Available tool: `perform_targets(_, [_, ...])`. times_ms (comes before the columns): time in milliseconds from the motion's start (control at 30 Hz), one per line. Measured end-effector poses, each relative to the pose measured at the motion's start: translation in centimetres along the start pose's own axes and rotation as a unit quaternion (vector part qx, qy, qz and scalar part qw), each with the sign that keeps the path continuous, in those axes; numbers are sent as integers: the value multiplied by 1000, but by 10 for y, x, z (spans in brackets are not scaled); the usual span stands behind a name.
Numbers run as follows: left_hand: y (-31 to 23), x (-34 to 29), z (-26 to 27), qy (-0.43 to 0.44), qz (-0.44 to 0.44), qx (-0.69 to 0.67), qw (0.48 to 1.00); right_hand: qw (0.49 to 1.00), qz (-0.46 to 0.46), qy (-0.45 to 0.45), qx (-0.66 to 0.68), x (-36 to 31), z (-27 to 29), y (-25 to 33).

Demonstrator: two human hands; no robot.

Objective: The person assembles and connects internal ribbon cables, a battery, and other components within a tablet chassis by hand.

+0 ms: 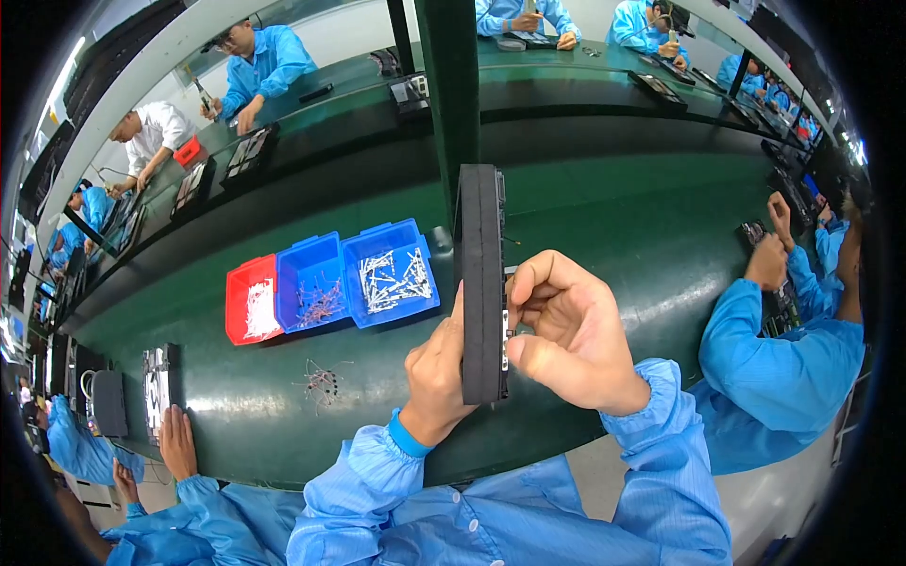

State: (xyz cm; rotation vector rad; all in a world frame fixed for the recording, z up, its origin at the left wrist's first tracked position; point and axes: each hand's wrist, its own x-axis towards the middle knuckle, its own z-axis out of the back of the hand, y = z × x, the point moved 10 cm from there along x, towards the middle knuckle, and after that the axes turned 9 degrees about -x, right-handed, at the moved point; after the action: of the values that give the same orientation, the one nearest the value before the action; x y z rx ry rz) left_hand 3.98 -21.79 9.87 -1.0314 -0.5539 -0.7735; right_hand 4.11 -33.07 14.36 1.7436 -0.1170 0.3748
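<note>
My left hand [436, 373] grips a long black box-shaped device [481, 274] from its left side and holds it upright on edge over the bench. Its narrow dark side is toward me, and metal and white parts show along its right side. Curled close against that right side is my right hand [576, 335], with the thumb at a light-coloured part. Whatever its fingers pinch, if anything, is too small or hidden to make out. A wristband [406, 437] circles my left wrist.
Left of the device sit a red bin [233, 316] and two blue bins [283, 247] of small parts. Loose thin wired parts [322, 384] lie on the green bench [236, 415]. Co-workers [779, 340] flank me; a green post [449, 94] rises behind the device.
</note>
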Motion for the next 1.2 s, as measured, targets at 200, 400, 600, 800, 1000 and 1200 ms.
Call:
perform_targets(200, [15,-8,-2,-6,51,-86,995,1000,17,19,-16,-2,-7,0])
perform_targets(400, [2,-3,7,-53,-49,-54,996,998,18,39,34,-2,3,-1])
perform_targets(600, [39,-24,17,-15,207,-251,946,958,-3,-202,-202,-6,113,-21])
perform_targets(800, [58,-59,-19,263,495,-460,688,939,-305,116,-111,-74,63,-107])
perform_targets(1000, [109,-67,-13,354,420,-204,810,893,-408,-79,172,-140,12,-158])
perform_targets(1200, [90,-48,-2,340,251,-97,901,916,-349,-12,200,-158,-42,-154])
